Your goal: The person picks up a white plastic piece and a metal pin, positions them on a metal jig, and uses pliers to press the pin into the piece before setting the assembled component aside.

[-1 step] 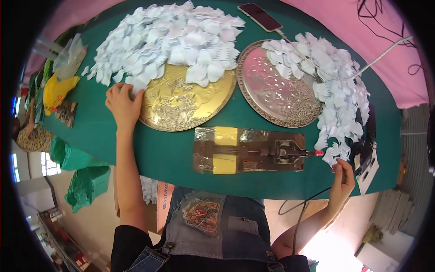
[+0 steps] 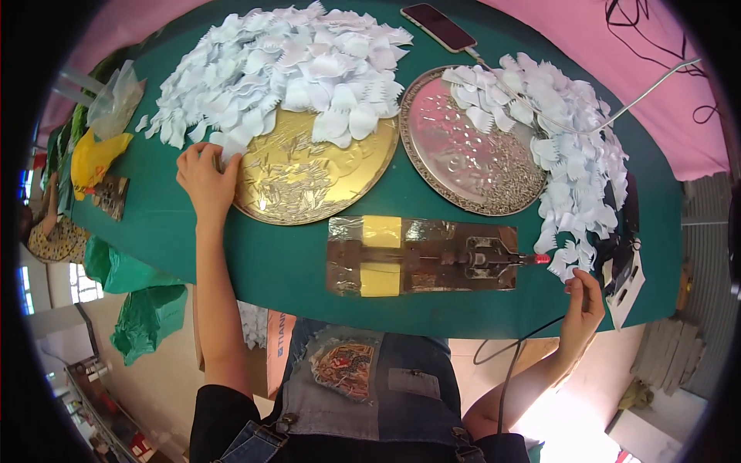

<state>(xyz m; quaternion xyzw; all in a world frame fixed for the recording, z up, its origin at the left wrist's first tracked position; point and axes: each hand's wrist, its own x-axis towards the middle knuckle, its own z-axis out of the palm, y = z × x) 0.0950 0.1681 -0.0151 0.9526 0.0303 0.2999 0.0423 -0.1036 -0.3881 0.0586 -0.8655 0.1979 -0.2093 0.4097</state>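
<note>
The left hand (image 2: 204, 176) reaches far forward on a straight arm, fingers curled down. The right hand (image 2: 584, 302) stays nearer the body, elbow bent, fingertips pinched upward.

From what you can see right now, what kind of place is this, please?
Probably a small craft workshop. A green table holds heaps of white cut petals, a gold round tray and a silver one, with a foil-covered board in front. The left hand touches the petals.

A dark phone (image 2: 438, 26) with a blank screen lies at the upper middle. A clear plastic bag (image 2: 114, 100) sits upper left, a yellow bag (image 2: 94, 158) just below it.
</note>
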